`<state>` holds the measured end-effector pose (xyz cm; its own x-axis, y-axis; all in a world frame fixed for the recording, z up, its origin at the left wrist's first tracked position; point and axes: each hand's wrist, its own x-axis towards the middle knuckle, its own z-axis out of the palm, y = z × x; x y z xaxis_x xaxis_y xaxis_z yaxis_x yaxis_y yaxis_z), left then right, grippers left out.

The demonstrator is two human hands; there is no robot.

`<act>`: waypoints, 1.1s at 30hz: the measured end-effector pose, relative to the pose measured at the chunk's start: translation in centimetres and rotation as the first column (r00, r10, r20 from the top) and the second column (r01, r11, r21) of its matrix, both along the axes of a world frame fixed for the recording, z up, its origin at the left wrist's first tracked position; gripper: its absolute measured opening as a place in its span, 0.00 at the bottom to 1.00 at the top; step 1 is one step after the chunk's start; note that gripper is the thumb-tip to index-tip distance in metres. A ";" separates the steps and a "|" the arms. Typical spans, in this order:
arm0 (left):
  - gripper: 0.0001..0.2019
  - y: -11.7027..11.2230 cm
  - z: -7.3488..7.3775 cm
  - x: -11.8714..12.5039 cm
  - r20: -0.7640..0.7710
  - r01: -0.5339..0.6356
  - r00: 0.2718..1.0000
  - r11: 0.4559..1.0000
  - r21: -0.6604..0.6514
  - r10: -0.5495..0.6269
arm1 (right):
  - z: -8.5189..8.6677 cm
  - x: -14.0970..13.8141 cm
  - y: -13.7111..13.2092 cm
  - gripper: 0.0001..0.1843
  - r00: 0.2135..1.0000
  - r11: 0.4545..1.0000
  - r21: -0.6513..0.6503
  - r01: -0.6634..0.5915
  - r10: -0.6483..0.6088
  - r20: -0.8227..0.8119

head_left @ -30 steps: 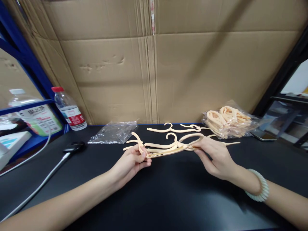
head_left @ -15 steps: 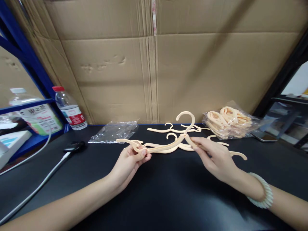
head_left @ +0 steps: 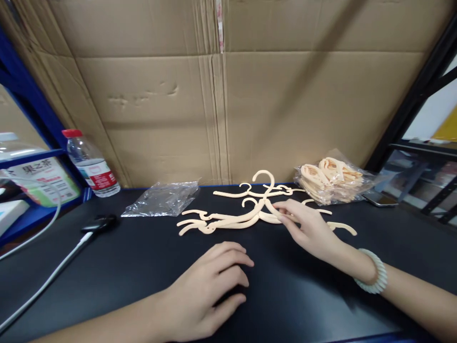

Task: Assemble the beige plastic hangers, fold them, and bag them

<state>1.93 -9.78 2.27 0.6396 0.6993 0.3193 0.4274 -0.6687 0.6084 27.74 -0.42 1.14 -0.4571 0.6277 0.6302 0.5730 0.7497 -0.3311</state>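
Observation:
A cream plastic hanger (head_left: 232, 220) lies unfolded on the black table (head_left: 135, 271), its hook standing up at the back. My right hand (head_left: 309, 231) pinches its right arm close to the hook; a pale bead bracelet is on that wrist. My left hand (head_left: 210, 286) rests palm down on the table in front of the hanger, fingers loosely spread and holding nothing. Beneath and behind the held hanger lie several more cream hangers (head_left: 250, 193).
A clear bag of folded hangers (head_left: 332, 178) sits at the back right, next to a phone (head_left: 380, 199). An empty plastic bag (head_left: 162, 199) lies at the back left. A water bottle (head_left: 89, 164), a black device (head_left: 98, 222) and its white cable (head_left: 53, 274) are at the left. Cardboard (head_left: 228, 95) walls off the back.
The hanger went from folded flat to spread open with its hook raised. My left hand let go of its left end and dropped to the table nearer me. The hanger now rests on the pile.

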 end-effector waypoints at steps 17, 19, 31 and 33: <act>0.18 0.8 -1.3 -0.7 -0.353 -0.127 0.910 0.956 0.265 0.219 | -1.0 -0.4 0.1 0.08 0.927 0.992 -0.039 0.118 -0.096 0.362; 0.17 0.8 -1.4 -0.5 -0.363 -0.137 0.902 0.952 0.275 0.235 | -1.1 -0.3 0.3 0.08 0.919 0.992 -0.008 0.130 -0.117 0.375; 0.25 1.9 -1.1 -1.6 -0.428 -0.045 0.898 0.989 0.139 0.101 | -1.1 0.0 1.1 0.10 0.899 0.987 0.006 0.159 -0.148 0.412; 0.25 1.9 -1.0 -1.7 -0.416 -0.069 0.901 0.988 0.137 0.121 | -1.2 0.0 1.0 0.09 0.902 0.986 -0.010 0.164 -0.146 0.406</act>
